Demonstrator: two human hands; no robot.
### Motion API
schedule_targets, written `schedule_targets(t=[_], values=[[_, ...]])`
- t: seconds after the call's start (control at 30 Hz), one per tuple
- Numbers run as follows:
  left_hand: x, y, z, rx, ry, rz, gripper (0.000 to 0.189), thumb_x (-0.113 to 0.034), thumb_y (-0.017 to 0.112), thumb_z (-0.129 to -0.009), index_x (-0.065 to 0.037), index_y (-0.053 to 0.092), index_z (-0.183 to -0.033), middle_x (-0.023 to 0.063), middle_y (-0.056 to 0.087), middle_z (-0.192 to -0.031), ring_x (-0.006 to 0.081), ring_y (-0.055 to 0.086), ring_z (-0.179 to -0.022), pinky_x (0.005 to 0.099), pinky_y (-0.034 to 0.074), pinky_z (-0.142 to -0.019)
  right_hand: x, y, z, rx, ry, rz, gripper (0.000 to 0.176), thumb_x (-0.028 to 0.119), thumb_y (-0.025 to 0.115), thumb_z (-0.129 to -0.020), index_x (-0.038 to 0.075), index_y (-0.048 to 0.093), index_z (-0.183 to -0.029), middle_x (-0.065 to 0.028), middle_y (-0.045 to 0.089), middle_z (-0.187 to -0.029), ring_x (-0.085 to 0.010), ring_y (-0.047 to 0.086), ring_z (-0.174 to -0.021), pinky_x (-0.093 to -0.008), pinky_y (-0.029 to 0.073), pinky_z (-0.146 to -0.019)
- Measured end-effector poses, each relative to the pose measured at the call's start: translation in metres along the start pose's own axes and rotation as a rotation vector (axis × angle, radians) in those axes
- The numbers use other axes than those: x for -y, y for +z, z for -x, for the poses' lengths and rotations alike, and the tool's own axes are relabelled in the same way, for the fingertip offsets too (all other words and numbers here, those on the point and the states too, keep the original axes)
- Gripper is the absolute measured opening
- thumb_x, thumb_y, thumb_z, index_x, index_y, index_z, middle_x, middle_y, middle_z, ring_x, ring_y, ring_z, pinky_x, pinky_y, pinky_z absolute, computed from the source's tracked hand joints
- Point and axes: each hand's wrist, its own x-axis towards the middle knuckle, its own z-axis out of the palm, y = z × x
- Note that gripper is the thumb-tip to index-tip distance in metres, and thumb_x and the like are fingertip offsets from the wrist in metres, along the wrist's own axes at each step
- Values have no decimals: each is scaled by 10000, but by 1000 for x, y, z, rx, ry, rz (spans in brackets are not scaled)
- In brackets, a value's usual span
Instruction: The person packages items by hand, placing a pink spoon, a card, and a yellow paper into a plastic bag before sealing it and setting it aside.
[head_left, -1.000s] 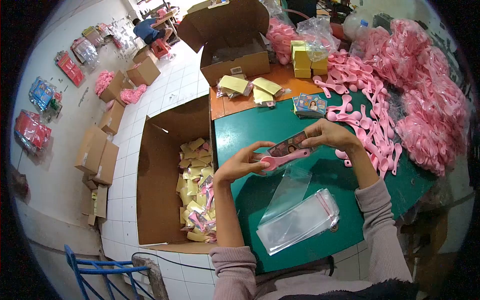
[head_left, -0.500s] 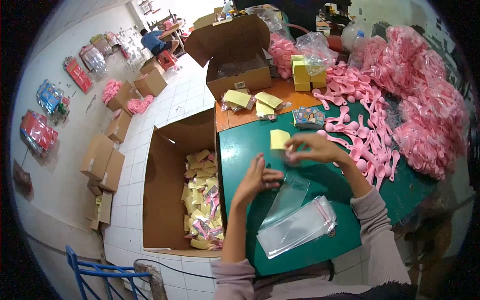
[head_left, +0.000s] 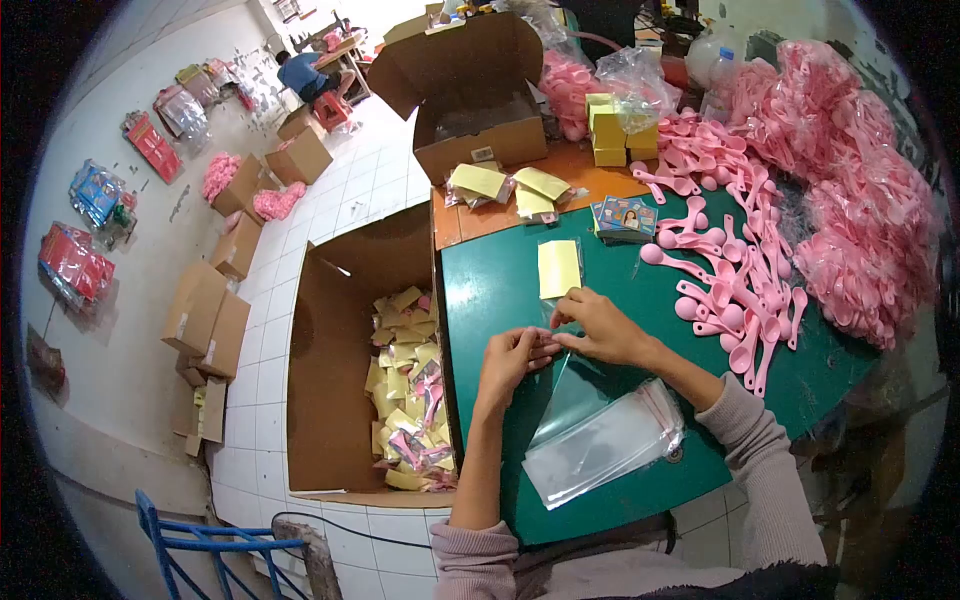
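A yellow card (head_left: 559, 268) shows through a clear plastic bag (head_left: 581, 262) on the green tabletop. My left hand (head_left: 513, 362) and my right hand (head_left: 603, 328) meet at the bag's near end, fingers pinched together on it. My fingers cover that end, so its edge is hidden. Just below them lies a loose clear bag (head_left: 572, 398), partly under a stack of clear bags (head_left: 600, 458) with a reddish strip at one end. Pink scoops (head_left: 735, 290) are heaped to the right of my right hand. A pile of printed cards (head_left: 626, 218) rests beyond it.
To my left stands a large cardboard box (head_left: 340, 370) holding many yellow-card packets (head_left: 405, 400). Beyond the table are an open carton (head_left: 480, 150) and yellow boxes (head_left: 607, 135). Bagged pink scoops (head_left: 850, 210) pile up at right. A person (head_left: 300, 75) sits far off.
My hands have come together, the right one moving down and left. The yellow card now lies flat in its bag, with both hands pinching the near end.
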Motion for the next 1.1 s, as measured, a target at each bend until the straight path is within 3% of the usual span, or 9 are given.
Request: schedule_targets(t=[0.5,0.57,0.63,0.73,0.83,0.9,0.93,1.07,1.1], values=[[-6,9,1,9,-153,93,409,-327,436,-896,62,554,-943,125,603,-862,169,604,-774,260,506,-703,-2,3,2,111,-65,135,136,165,595,-732,73,516,-794,-75,497,-822,-234,485,-814,-344,340,-759],[3,3,-8,47,-20,-199,360,-262,432,-898,47,605,-835,78,595,-759,99,543,-604,217,478,-590,4,4,1,204,-144,3,116,169,573,-747,87,503,-789,-58,491,-794,-209,481,-801,-336,304,-774],[2,5,-8,6,6,-200,340,-233,436,-893,50,606,-808,70,587,-738,89,534,-592,212,479,-588,4,-2,3,191,-168,1,111,149,581,-748,73,511,-789,-55,493,-782,-193,488,-784,-327,339,-748],[-3,14,-4,-86,25,-79,318,-197,442,-886,61,602,-790,51,569,-702,72,514,-576,209,486,-591,3,-38,3,458,-215,-488,151,161,606,-779,38,529,-817,-15,525,-787,-108,489,-730,-250,403,-675],[-4,13,-1,-95,9,73,316,-188,436,-887,69,598,-801,46,562,-687,66,512,-578,215,499,-619,-31,-117,22,283,60,-585,171,163,614,-783,15,541,-826,16,498,-751,-67,474,-749,-219,396,-659],[-6,11,1,-69,16,104,318,-184,429,-889,71,597,-802,50,565,-687,68,520,-585,221,506,-644,-76,-164,43,-112,309,-229,205,195,591,-790,33,544,-908,-24,518,-845,-91,494,-777,-253,410,-656],[-7,10,1,-49,13,148,315,-188,423,-895,64,594,-814,59,577,-719,77,538,-623,229,506,-671,-85,-156,38,-106,301,-222,205,195,591,-790,33,544,-908,-24,518,-845,-91,494,-777,-253,410,-656],[-12,22,5,-33,68,300,301,-211,414,-911,37,574,-859,71,598,-813,94,565,-724,248,503,-726,-103,-126,56,-623,153,510,445,151,674,-683,30,467,-1057,-113,451,-1053,-269,486,-908,-368,407,-781],[-13,27,6,-28,62,301,301,-211,414,-911,37,574,-859,71,598,-813,94,565,-724,248,503,-726,-59,-103,47,-426,-20,67,477,145,718,-653,63,443,-1034,-110,436,-1048,-245,474,-922,-324,430,-742]])
